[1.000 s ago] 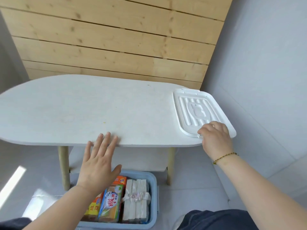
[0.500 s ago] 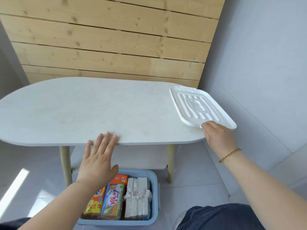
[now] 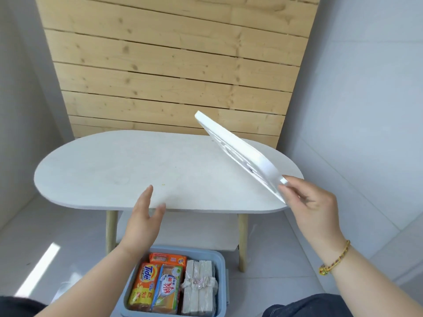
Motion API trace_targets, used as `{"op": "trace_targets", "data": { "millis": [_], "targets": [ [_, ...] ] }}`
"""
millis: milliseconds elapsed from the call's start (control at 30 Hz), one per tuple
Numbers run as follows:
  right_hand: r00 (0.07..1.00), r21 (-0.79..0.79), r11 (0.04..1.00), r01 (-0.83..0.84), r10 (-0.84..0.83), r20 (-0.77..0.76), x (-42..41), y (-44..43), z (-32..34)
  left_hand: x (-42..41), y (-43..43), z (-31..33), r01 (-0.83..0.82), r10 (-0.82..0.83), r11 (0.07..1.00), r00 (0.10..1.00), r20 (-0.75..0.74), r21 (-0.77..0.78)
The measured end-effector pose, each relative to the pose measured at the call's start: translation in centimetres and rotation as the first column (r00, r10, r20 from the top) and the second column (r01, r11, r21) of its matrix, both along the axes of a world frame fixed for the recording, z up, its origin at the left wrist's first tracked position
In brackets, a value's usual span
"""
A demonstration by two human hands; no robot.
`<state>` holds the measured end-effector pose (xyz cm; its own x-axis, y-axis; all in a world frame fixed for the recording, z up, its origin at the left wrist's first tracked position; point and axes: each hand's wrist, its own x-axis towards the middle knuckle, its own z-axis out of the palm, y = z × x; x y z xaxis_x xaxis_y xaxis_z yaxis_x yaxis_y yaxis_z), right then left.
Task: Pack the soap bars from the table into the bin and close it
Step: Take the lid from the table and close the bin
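Bench [image 3: 137,161]: white oval top on pale wooden legs [image 3: 111,227], with a white lower shelf [image 3: 194,232] beneath.
On the top: one small yellowish speck [image 3: 163,184] close to the near edge and a faint ring mark [image 3: 119,179] to its left.
Floor [image 3: 57,225]: pale grey tiles, with a sunlit patch [image 3: 36,268] at near left.
On the floor: a blue bin [image 3: 219,257], open-topped, on the near side of the bench.
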<state>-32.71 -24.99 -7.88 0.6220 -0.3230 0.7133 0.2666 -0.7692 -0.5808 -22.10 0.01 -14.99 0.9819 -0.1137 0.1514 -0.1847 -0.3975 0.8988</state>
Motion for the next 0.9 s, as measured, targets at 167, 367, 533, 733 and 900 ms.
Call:
{"op": "trace_targets", "data": {
  "millis": [167,367,533,733,900],
  "targets": [
    [0.945,0.554,0.783,-0.283,0.327,0.02,-0.7,0.5,1.8,0.4,2.2,1.8,-0.116,0.094,0.971,0.989,-0.114,-0.207],
    [0.768,0.844,0.334,-0.42,0.625,0.135,-0.9,1.9,0.5,-0.3,4.0,2.6,-0.243,0.204,0.907,0.968,-0.147,-0.343],
    [0.743,0.957,0.118,-0.264,0.658,0.124,0.0,4.0,-3.7,-2.3,7.0,0.5,-0.399,0.377,0.882,0.917,-0.133,-0.251],
    [0.814,0.995,0.104,0.005,0.578,-0.064,-1.3,7.1,-11.4,-4.9,9.6,-4.6,-0.482,0.468,0.872,0.872,-0.14,-0.089],
    [0.81,0.891,0.342,0.299,0.403,-0.426,-0.6,7.8,-15.9,-4.2,9.3,-8.8,-0.464,0.476,0.879,0.841,-0.257,0.11]
  ]
}}
